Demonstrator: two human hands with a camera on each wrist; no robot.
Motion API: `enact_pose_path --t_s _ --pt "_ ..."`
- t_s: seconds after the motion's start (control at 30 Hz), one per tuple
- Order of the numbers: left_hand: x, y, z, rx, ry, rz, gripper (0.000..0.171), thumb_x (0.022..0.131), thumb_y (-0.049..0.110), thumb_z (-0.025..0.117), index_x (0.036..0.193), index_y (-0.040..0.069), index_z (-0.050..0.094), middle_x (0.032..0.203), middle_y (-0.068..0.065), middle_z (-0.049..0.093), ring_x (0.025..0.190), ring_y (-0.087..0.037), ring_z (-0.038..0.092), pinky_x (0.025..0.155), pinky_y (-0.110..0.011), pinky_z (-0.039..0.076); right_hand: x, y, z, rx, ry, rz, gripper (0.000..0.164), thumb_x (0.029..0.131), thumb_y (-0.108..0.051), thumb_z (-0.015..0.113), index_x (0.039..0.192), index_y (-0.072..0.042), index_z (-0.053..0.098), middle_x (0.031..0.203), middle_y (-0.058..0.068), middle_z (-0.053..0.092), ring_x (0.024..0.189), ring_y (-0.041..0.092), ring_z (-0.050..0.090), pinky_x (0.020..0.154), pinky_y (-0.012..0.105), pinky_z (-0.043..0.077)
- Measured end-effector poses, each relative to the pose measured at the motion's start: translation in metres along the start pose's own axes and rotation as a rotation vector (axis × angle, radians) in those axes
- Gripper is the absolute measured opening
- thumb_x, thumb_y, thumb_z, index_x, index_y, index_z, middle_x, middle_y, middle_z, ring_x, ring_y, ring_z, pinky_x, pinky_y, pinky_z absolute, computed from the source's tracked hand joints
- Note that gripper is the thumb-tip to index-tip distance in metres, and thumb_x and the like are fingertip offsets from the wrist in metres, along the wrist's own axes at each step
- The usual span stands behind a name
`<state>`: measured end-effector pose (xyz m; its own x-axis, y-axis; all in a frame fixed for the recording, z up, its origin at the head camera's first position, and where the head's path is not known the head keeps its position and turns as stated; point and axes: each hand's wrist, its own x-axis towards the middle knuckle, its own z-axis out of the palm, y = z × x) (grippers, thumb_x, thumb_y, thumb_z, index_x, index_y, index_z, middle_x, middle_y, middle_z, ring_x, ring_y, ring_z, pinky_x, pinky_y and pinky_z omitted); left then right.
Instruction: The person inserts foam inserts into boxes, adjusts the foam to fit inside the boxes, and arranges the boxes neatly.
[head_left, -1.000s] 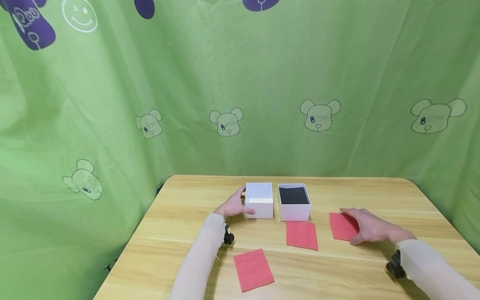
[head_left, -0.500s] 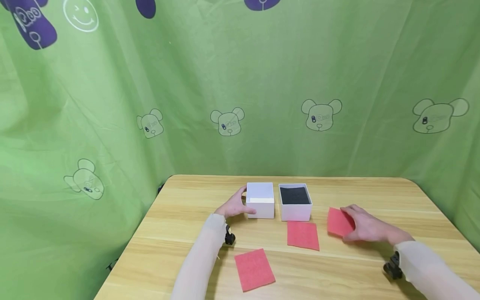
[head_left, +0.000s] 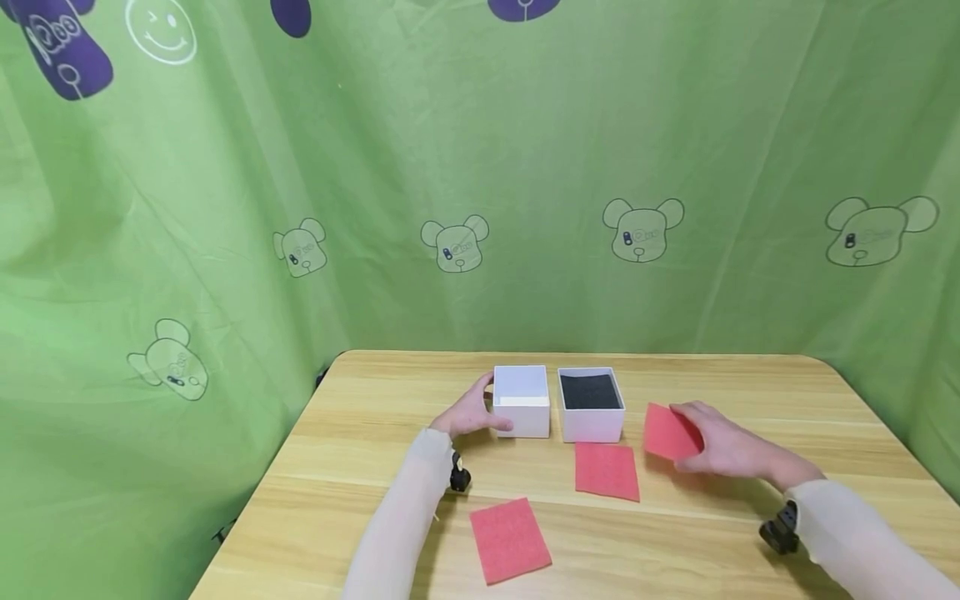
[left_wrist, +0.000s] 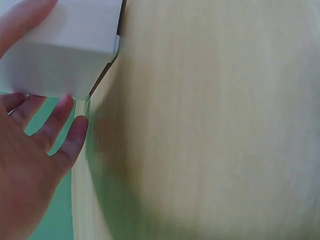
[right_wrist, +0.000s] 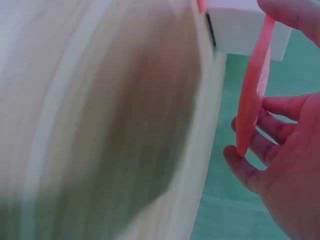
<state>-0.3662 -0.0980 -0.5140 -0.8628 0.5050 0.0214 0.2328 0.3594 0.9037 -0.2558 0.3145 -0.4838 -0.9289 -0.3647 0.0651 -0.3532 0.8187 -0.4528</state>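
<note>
My left hand holds a white open-topped box by its left side, thumb on the front. In the left wrist view, the fingers of that hand reach along another side of the box. A thin red felt-like square is held by its edges in my right hand, tilted above the table. The right wrist view shows this red square edge-on and slightly bowed, between the thumb and the fingers of the right hand.
A second white box with a black lining stands right of the first. One red square lies before it, another red square nearer the front. All are on a wooden table, with a green curtain behind.
My right hand has lifted its red square off the table and carried it slightly left and toward the back. The left hand and both boxes have stayed in place.
</note>
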Motion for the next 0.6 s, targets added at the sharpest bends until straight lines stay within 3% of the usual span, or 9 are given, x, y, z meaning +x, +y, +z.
enact_pose_path --t_s 0.23,0.6 --pt "0.0 0.001 0.001 0.019 -0.001 0.016 0.112 0.063 0.006 0.085 0.151 0.012 0.016 0.143 -0.006 0.037 0.113 -0.024 0.05 0.1 -0.038 0.041 0.004 -0.009 -0.009 -0.023 0.056 -0.074 0.094 0.069 -0.033 0.083 0.136 0.012 0.034 0.122 0.024 0.047 0.097 0.028 0.05 0.071 0.036 0.049" --pt "-0.001 -0.002 0.0 0.005 0.004 -0.007 0.111 0.065 0.004 0.084 0.151 0.013 0.015 0.146 -0.006 0.034 0.113 -0.024 0.05 0.097 -0.035 0.043 0.018 -0.027 -0.025 -0.025 0.083 -0.101 0.098 0.07 -0.04 0.081 0.138 0.012 0.032 0.128 0.027 0.042 0.101 0.032 0.049 0.077 0.043 0.048"
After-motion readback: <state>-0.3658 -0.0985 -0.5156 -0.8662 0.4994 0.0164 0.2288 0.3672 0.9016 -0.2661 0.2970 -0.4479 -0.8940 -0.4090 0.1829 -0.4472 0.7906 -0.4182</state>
